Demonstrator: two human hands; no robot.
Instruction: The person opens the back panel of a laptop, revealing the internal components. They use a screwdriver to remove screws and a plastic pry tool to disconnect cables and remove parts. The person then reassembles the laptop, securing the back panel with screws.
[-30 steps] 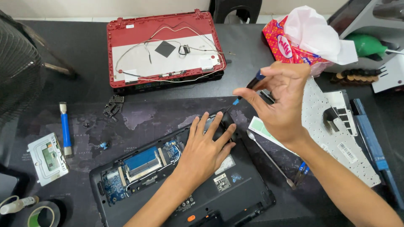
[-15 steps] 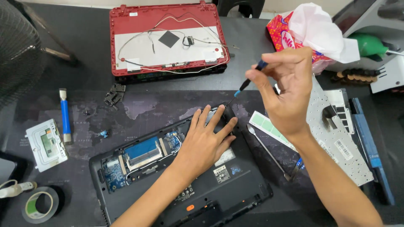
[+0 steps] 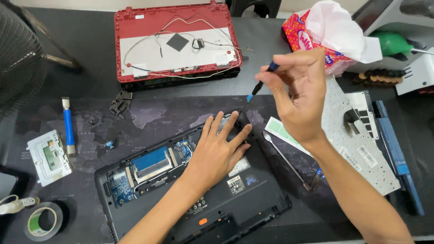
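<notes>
A black laptop base (image 3: pixel 253 199) lies open on the dark mat, its blue circuit board (image 3: pixel 151 162) exposed at the left. My left hand (image 3: pixel 217 151) rests flat on its upper right part, fingers spread. My right hand (image 3: pixel 300 97) holds a small black and blue screwdriver (image 3: pixel 257 88) pinched in the fingertips. The tip points down toward the base's far right corner, close to my left fingertips.
A red laptop lid (image 3: pixel 176 43) with loose cables lies at the back. A blue-handled tool (image 3: pixel 68 126), a small white panel (image 3: pixel 47 156) and a tape roll (image 3: pixel 43 221) are at the left. A metal spudger (image 3: pixel 287 160), keyboard plate (image 3: pixel 357 144) and tissue pack (image 3: pixel 325 31) sit right.
My right hand has shifted a little with the screwdriver, its tip coming down nearer the base's corner. My left hand has stayed pressed on the base.
</notes>
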